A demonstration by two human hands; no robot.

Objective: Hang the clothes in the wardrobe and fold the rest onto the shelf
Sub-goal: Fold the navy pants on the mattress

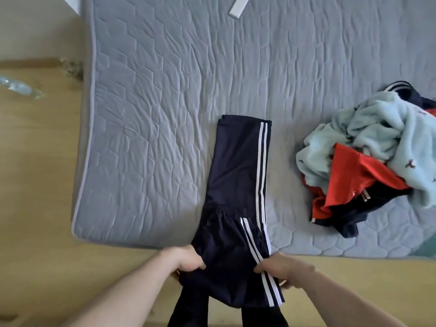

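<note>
A grey quilted mattress [165, 102] is lying on a light wooden floor [35, 173]. The dark navy track trousers with white side stripes [238, 175] are lying along its near edge, their near end hanging over. The left hand [188, 258] and the right hand [280, 267] are each pinching this near end at its sides. The thin cloth is probably light, limp and slippery, so gripping both edges is keeping it flat.

I see open grey mattress [165, 90] left of and beyond the folded track pants [240, 166], heaped clothes pile [368, 156] blocking the right, white strip [239, 7] at far edge, maybe a plastic bottle [21, 87] on the floor at left.
</note>
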